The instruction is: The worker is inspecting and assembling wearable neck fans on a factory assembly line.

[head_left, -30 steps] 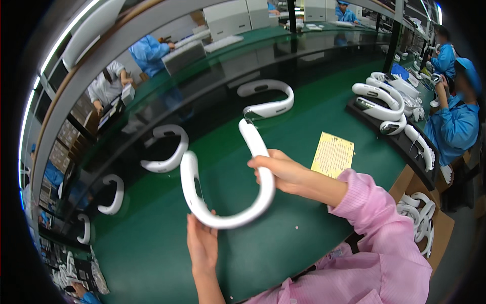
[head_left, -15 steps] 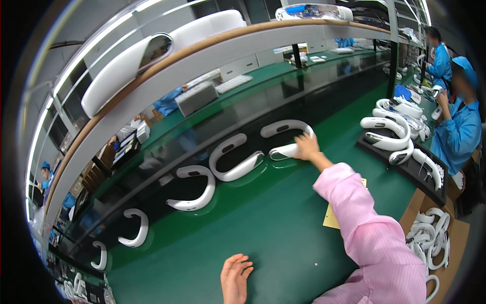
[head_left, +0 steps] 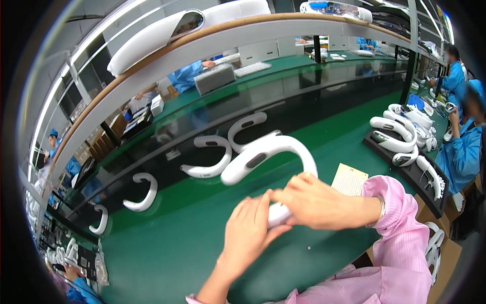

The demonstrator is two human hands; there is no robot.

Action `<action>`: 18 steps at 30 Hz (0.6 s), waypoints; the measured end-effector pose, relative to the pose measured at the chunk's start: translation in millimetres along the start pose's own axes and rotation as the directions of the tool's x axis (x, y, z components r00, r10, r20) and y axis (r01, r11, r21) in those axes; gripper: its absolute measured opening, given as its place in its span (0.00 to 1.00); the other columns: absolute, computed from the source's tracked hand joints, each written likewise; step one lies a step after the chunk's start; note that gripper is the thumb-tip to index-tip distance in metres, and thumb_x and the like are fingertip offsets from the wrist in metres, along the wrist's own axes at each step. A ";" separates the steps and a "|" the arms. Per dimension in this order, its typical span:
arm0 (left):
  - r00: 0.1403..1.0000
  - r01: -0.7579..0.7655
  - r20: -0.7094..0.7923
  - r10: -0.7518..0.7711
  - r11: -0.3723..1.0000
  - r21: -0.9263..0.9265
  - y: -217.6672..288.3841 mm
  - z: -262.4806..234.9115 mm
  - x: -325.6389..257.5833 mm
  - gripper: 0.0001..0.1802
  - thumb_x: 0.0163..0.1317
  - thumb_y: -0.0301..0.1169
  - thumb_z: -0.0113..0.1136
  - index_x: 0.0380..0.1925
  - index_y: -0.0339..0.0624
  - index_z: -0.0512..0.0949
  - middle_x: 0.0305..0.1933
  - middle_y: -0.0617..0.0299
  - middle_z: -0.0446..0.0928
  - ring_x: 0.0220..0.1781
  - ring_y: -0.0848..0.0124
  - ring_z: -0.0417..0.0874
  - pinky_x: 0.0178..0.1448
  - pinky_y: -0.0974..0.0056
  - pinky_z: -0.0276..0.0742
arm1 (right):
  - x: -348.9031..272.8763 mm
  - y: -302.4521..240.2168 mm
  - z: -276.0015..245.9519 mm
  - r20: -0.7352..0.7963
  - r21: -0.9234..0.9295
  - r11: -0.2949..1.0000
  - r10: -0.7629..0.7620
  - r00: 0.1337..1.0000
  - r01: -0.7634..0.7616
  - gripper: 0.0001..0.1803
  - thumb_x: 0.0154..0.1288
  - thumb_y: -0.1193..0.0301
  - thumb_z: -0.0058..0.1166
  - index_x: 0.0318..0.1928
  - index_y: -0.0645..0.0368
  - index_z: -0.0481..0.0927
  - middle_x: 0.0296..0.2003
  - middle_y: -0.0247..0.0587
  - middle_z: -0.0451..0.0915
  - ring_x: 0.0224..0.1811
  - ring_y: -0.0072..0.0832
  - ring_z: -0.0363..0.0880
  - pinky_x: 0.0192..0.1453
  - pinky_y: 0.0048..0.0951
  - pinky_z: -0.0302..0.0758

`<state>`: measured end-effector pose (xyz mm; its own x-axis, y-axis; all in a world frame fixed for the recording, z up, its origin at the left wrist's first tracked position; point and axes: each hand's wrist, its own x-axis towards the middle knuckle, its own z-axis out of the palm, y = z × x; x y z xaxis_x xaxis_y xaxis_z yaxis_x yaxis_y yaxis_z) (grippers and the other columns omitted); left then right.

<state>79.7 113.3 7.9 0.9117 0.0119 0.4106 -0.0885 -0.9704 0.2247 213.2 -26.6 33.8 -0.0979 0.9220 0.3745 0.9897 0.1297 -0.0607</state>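
Right now both hands are on one white band (head_left: 276, 152), a curved U-shaped piece lifted just above the green bench (head_left: 167, 238). The right hand (head_left: 311, 202) comes in from a pink sleeve (head_left: 400, 228) and lies over the band's near end, fingers curled down and closed around it. The left hand (head_left: 248, 230) meets it from below, palm up against that same end, fingers pressed flat to the white shell rather than wrapped round; the two hands touch each other there. So the near tip is clamped between them and mostly hidden. The rest of the band arcs up and away to the left, its far end with a dark oval patch pointing toward the belt.

Just beyond, on the dark belt (head_left: 304, 109), more white bands lie in a row: one (head_left: 245, 129) right behind the held piece, another (head_left: 207, 162) beside it, then two more (head_left: 142, 192) (head_left: 99, 220) trailing off to the left. A yellowish card (head_left: 349, 178) lies flat on the bench just right of the right hand. Farther right, a dark tray (head_left: 405, 169) carries a heap of the same white parts, and a worker in blue (head_left: 463, 147) sits beside it.
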 end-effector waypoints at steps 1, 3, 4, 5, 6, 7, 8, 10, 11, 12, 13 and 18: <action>0.984 0.016 0.176 -0.005 0.998 -0.057 5.4 -13.7 -0.5 0.31 0.49 0.41 0.66 0.48 0.35 0.66 0.37 0.49 0.77 0.37 0.58 0.81 0.40 0.60 0.77 | -4.2 -9.2 -2.9 -0.034 -0.017 0.998 -0.068 0.997 0.067 0.25 0.49 0.69 0.57 0.48 0.65 0.67 0.39 0.43 0.68 0.41 0.35 0.70 0.47 0.35 0.65; 0.999 0.046 0.035 -0.036 0.944 -0.326 9.1 -13.6 -19.9 0.30 0.50 0.41 0.65 0.48 0.35 0.66 0.34 0.50 0.77 0.31 0.59 0.81 0.34 0.61 0.77 | -10.1 -18.2 -1.2 -0.232 -0.016 0.983 -0.179 0.956 0.180 0.27 0.48 0.68 0.58 0.49 0.64 0.66 0.41 0.43 0.67 0.42 0.36 0.70 0.49 0.35 0.65; 0.996 0.054 -0.038 -0.079 0.894 -0.445 8.7 -16.0 -30.0 0.30 0.51 0.41 0.65 0.47 0.35 0.65 0.33 0.50 0.77 0.28 0.59 0.81 0.32 0.62 0.78 | -9.6 -19.6 2.2 -0.394 -0.002 0.970 -0.225 0.891 0.244 0.29 0.47 0.67 0.60 0.49 0.63 0.66 0.42 0.43 0.67 0.44 0.36 0.70 0.50 0.35 0.65; 0.999 0.010 -0.032 -0.030 0.861 -0.508 7.0 -20.5 -37.4 0.29 0.56 0.40 0.61 0.50 0.34 0.62 0.32 0.49 0.77 0.25 0.60 0.81 0.31 0.62 0.78 | -9.8 -19.9 6.7 -0.546 0.004 0.952 -0.254 0.798 0.306 0.30 0.45 0.67 0.61 0.50 0.63 0.66 0.43 0.44 0.67 0.45 0.37 0.70 0.51 0.36 0.65; 0.989 0.085 -0.022 -0.148 0.678 -0.730 8.8 -19.9 -45.6 0.28 0.57 0.39 0.58 0.51 0.33 0.62 0.32 0.48 0.76 0.25 0.60 0.81 0.31 0.62 0.79 | -17.0 -14.8 16.2 -0.623 -0.036 0.982 -0.166 0.764 0.184 0.40 0.41 0.65 0.67 0.56 0.61 0.63 0.48 0.47 0.66 0.51 0.42 0.67 0.56 0.36 0.64; 0.961 0.132 0.004 -0.277 0.446 -0.885 13.7 -23.5 -62.5 0.27 0.59 0.39 0.56 0.51 0.33 0.61 0.32 0.47 0.76 0.25 0.60 0.81 0.30 0.62 0.79 | -21.4 -18.4 23.6 -0.669 0.150 0.988 0.071 0.739 0.042 0.45 0.40 0.64 0.69 0.59 0.60 0.60 0.51 0.48 0.65 0.53 0.42 0.66 0.57 0.37 0.64; 0.915 0.131 0.049 -0.400 0.182 -0.975 18.6 -27.8 -79.4 0.26 0.61 0.38 0.53 0.52 0.32 0.61 0.32 0.46 0.76 0.25 0.61 0.81 0.30 0.62 0.79 | -24.9 -23.0 33.7 -0.656 0.346 0.935 0.304 0.690 -0.082 0.50 0.39 0.63 0.71 0.61 0.60 0.57 0.54 0.49 0.64 0.56 0.41 0.65 0.59 0.38 0.64; 0.912 0.072 0.077 -0.403 -0.026 -0.997 21.8 -20.8 -87.8 0.26 0.64 0.43 0.43 0.51 0.30 0.61 0.28 0.44 0.75 0.21 0.61 0.79 0.25 0.62 0.78 | -43.4 -13.2 71.9 -0.319 0.833 0.544 0.624 0.713 -0.103 0.49 0.47 0.59 0.67 0.63 0.61 0.52 0.58 0.48 0.61 0.58 0.40 0.64 0.60 0.38 0.64; 0.908 0.047 0.099 -0.408 -0.137 -0.989 22.9 -13.0 -92.1 0.27 0.64 0.44 0.42 0.51 0.30 0.60 0.27 0.44 0.75 0.20 0.61 0.79 0.24 0.62 0.78 | -53.6 -13.3 83.2 0.012 0.953 0.230 0.621 0.783 -0.197 0.45 0.54 0.52 0.59 0.63 0.62 0.52 0.58 0.48 0.62 0.58 0.36 0.65 0.59 0.37 0.66; 0.904 0.018 0.120 -0.410 -0.244 -0.970 23.9 -6.0 -95.4 0.28 0.64 0.46 0.40 0.51 0.29 0.60 0.25 0.44 0.75 0.19 0.61 0.78 0.23 0.62 0.78 | -55.7 -24.4 93.4 0.238 0.951 -0.297 0.516 0.823 -0.089 0.42 0.60 0.45 0.48 0.62 0.63 0.54 0.50 0.48 0.70 0.49 0.34 0.73 0.53 0.36 0.71; 0.887 0.040 0.141 -0.439 -0.231 -0.972 25.8 2.5 -96.8 0.28 0.63 0.46 0.38 0.51 0.30 0.59 0.22 0.45 0.73 0.16 0.61 0.77 0.20 0.62 0.76 | -59.5 -31.1 99.1 0.276 0.929 -0.353 0.470 0.838 -0.108 0.40 0.61 0.44 0.45 0.60 0.63 0.56 0.42 0.45 0.73 0.41 0.31 0.76 0.45 0.34 0.74; 0.880 -0.020 0.188 -0.436 -0.429 -0.903 21.8 11.8 -104.4 0.23 0.63 0.43 0.34 0.47 0.34 0.60 0.19 0.45 0.72 0.13 0.59 0.75 0.15 0.63 0.73 | -65.0 -47.9 94.2 0.278 0.939 -0.328 0.559 0.781 -0.099 0.34 0.64 0.43 0.39 0.52 0.64 0.62 0.23 0.36 0.72 0.21 0.23 0.73 0.25 0.26 0.73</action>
<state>-12.8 88.0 -40.5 0.9163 0.3884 0.0977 -0.3427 0.6341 0.6932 162.3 -58.4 -74.8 0.4475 0.8943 0.0019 -0.4135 0.2087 -0.8862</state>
